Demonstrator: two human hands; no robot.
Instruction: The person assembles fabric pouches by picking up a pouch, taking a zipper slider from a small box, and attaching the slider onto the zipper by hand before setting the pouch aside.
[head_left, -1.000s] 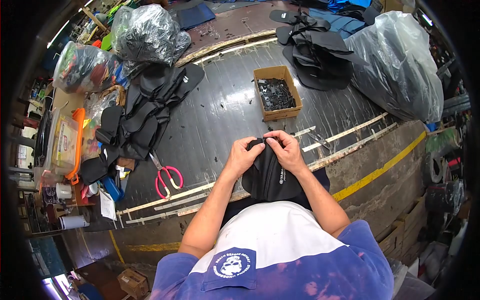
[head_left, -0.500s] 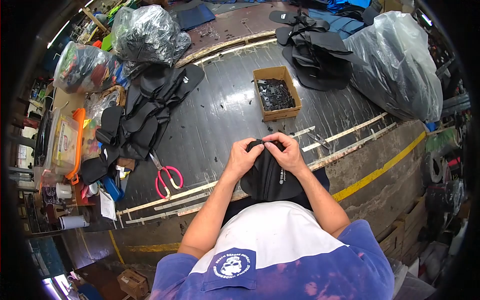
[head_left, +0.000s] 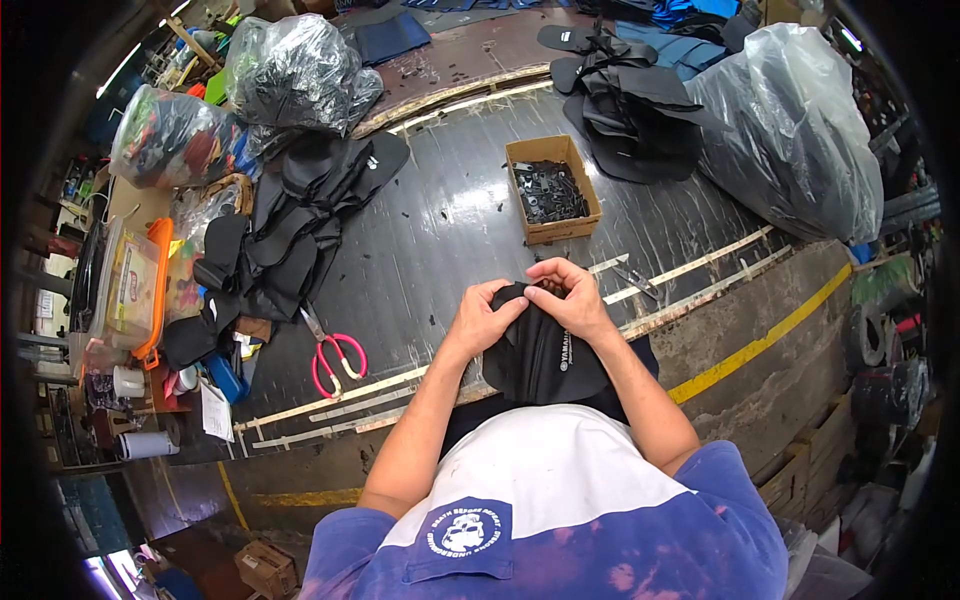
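Note:
A black fabric piece (head_left: 540, 365) with white YAMAHA lettering lies over the table's near edge, close to my body. A raised dark strip runs down its middle. My left hand (head_left: 487, 318) pinches its upper end, thumb on top and fingers bent behind. At the same end, my right hand (head_left: 573, 303) rests its thumb on the upper edge beside the left thumb. Its index finger is lifted and the other fingers curl under; whatever small thing may be between them is hidden. Ahead stands a small cardboard box (head_left: 570, 230) holding many small black metal parts (head_left: 550, 190).
Pink-handled scissors (head_left: 338, 365) lie to the left. Stacked black fabric pieces (head_left: 290, 230) are at left, with another pile (head_left: 640, 120) at back right. Beside that pile stands a large clear plastic bag (head_left: 800, 130). A tool resembling tweezers (head_left: 638, 280) lies near the right edge.
My right index finger has lifted away from the fabric's upper edge, and the fingertips have parted a little. My left hand keeps its pinch, nearly still.

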